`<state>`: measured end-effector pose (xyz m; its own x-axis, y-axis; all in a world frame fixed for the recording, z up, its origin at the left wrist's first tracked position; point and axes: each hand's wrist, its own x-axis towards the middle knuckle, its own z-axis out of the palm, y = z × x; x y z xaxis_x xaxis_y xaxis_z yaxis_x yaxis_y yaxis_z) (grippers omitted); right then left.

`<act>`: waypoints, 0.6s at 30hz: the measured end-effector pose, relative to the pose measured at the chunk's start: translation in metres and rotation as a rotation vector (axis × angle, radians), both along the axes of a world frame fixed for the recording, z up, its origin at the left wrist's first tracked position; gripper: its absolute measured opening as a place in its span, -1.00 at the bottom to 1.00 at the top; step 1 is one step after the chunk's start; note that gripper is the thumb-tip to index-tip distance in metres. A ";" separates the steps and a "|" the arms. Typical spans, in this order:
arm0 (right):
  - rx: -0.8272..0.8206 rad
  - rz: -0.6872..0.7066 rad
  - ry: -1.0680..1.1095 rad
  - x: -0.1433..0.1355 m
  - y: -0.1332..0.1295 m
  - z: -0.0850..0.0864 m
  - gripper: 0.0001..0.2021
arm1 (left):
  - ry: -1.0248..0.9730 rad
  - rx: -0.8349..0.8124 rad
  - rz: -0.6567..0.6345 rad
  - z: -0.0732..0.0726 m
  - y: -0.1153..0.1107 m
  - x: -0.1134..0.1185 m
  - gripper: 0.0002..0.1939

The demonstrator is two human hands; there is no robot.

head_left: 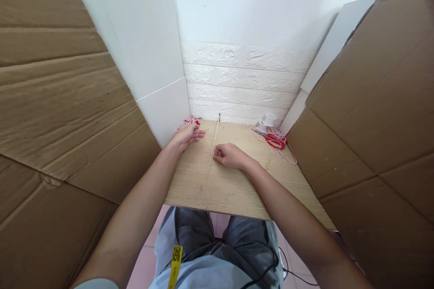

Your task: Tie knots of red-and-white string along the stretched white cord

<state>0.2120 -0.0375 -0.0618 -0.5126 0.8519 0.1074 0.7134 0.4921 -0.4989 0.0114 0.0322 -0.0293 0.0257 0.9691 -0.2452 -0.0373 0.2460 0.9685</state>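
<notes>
A pale cord (206, 176) is stretched over the wooden board, from a small dark peg (219, 115) at the wall to the front edge. My right hand (229, 155) is closed at the cord's middle, thumb and fingertips pinched on it. To the left of the cord, my left hand (189, 136) holds a thin strand between thumb and fingers, its fingertips pointing right. This strand (209, 142) slants down from the left hand to the cord near my right fingertips. Any knot there is too small to make out.
Red-handled scissors (275, 141) lie on pink-and-white string (278, 133) at the right, beside white spools (269, 119). More red and pink string (193, 120) is behind my left hand. Cardboard walls (369, 99) flank the wooden board (237, 192); a white brick-patterned wall (244, 79) stands behind.
</notes>
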 end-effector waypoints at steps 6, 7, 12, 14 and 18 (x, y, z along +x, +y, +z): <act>-0.005 -0.005 -0.001 0.000 -0.001 0.002 -0.93 | -0.031 0.004 0.054 0.000 0.001 0.001 -0.87; -0.007 -0.004 -0.001 0.000 -0.001 0.002 -0.93 | -0.038 0.008 0.059 -0.001 0.002 0.000 -0.88; -0.016 0.001 0.021 0.001 -0.001 0.000 -0.91 | -0.166 0.026 0.072 -0.003 0.007 -0.004 -0.90; -0.019 0.000 0.031 0.001 -0.001 -0.001 -0.91 | -0.235 0.006 0.047 -0.003 0.009 -0.006 -0.91; -0.024 -0.005 0.043 0.002 -0.001 -0.001 -0.88 | -0.295 -0.016 -0.003 -0.002 0.008 -0.007 -0.91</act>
<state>0.2140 -0.0383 -0.0633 -0.5037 0.8570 0.1088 0.6935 0.4763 -0.5406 0.0047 0.0402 -0.0308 0.1007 0.9651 -0.2415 -0.3159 0.2612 0.9121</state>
